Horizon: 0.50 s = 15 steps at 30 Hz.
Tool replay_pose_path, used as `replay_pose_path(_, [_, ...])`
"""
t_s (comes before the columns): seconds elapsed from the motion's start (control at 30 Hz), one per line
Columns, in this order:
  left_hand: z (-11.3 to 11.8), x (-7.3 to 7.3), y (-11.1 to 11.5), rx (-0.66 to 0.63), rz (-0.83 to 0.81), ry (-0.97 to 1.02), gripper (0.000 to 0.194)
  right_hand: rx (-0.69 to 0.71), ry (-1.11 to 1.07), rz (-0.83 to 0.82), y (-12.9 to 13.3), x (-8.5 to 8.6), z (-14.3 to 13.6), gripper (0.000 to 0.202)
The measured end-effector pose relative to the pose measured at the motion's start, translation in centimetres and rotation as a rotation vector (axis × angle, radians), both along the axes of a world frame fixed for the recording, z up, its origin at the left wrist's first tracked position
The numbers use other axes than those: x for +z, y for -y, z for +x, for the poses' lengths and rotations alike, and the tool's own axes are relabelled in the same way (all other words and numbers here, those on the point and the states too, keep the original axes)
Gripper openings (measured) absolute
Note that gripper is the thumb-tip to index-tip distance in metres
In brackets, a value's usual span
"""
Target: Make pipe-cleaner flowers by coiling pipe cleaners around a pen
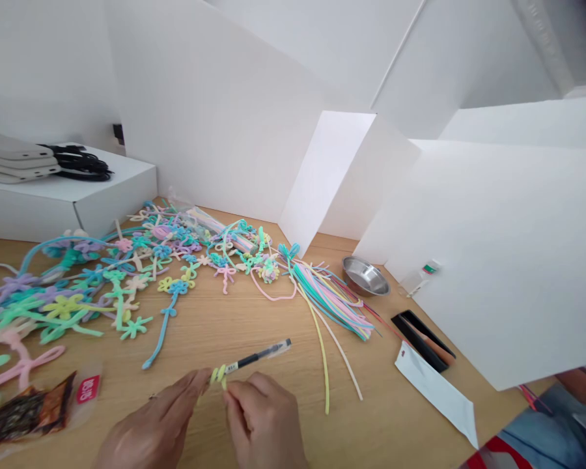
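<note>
A black pen with a clear cap [258, 357] is held slanting above the table near its front edge. A yellow pipe cleaner [219, 374] is coiled around the pen's lower left part. My left hand [156, 417] has its fingers closed on the pen's left end, beside the coil. My right hand [264, 417] pinches the yellow pipe cleaner just below the pen. The fingers hide the left end of the pen and part of the pipe cleaner.
Pipe-cleaner flowers [131, 283] cover the left and back. Loose pipe cleaners [329, 296] lie right of centre, by a metal bowl [366, 276]. A black case [422, 339] and white packet [437, 391] lie right; a snack packet [34, 413] lies front left. A person's leg shows lower right.
</note>
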State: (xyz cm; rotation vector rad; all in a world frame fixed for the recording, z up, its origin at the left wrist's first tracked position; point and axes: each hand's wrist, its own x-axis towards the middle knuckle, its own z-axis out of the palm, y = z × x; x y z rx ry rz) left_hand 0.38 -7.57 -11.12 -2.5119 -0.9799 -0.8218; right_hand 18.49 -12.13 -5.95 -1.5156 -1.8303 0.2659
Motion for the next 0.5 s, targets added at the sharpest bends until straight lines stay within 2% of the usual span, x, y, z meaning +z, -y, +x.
replay_pose_path(0.1, [-0.5, -0.3, -0.2, -0.066, 0.033, -0.172, 0.054, 0.05, 0.206, 0.074, -0.2, 0.9, 1.2, 0.014])
replay_pose_path(0.17, [-0.6, -0.1, -0.1, -0.111, 0.011, -0.211, 0.059, 0.1, 0.274, 0.018, -0.5, 1.9, 2.2, 0.008])
replay_pose_path(0.23, [-0.6, 0.1, -0.1, -0.168, -0.018, -0.185, 0.061, 0.169, 0.245, -0.093, -1.0, 3.2, 3.5, 0.004])
replay_pose_path(0.3, [-0.6, 0.5, 0.0, -0.224, -0.04, -0.123, 0.061, 0.267, 0.11, -0.238, -1.7, 4.4, 4.9, 0.004])
replay_pose_path(0.37, [-0.5, 1.0, 0.1, -0.252, -0.075, -0.045, 0.058, 0.361, -0.113, -0.423, -2.5, 5.2, 6.3, 0.01])
replay_pose_path(0.43, [-0.4, 1.6, 0.2, -0.269, -0.124, 0.046, 0.05, 0.428, -0.389, -0.593, -3.1, 5.2, 7.4, 0.016])
replay_pose_path(0.5, [-0.3, 2.1, 0.3, -0.277, -0.171, 0.15, 0.039, 0.445, -0.586, -0.672, -3.5, 4.4, 7.9, 0.022])
